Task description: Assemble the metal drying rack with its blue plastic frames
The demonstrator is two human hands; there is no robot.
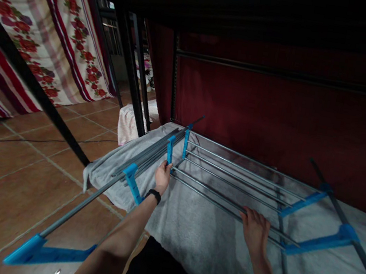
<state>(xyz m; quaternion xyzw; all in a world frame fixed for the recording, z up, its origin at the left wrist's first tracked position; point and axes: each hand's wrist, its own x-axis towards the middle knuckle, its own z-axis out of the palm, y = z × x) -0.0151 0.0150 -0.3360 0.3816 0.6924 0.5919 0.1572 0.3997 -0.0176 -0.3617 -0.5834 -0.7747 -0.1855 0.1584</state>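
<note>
While the drying rack (232,177) lies flat on a grey blanket (195,231), both hands are on its near side.

Rack: metal rods joined by blue plastic brackets, spread across the blanket with its far edge near the dark red curtain (277,115); lying down like this, its parts are within easy reach from above.

Left hand (162,176): fingers curled around the foot of a short blue bracket (170,149) at the rack's left corner, seemingly to steady that corner. A black wristband (153,195) sits on the wrist.

Right hand (254,231): lies over the nearest rods, fingers bent down and close together on them; whether they wrap fully under the rod, I cannot tell. It appears to press that side against the blanket.

Loose pole (98,190): a long rod with blue end pieces runs from beside the left hand out over the blanket's edge onto the tiled floor (8,165), just left of the left forearm.

Right end of rack: two blue cross-pieces (322,242) tie the rods to a dark pole running toward the lower right.

Surroundings: flowered cloth (45,41) hangs at the left behind black frame poles (133,78), and a pale folded cloth (129,124) sits on the floor beyond the blanket.
</note>
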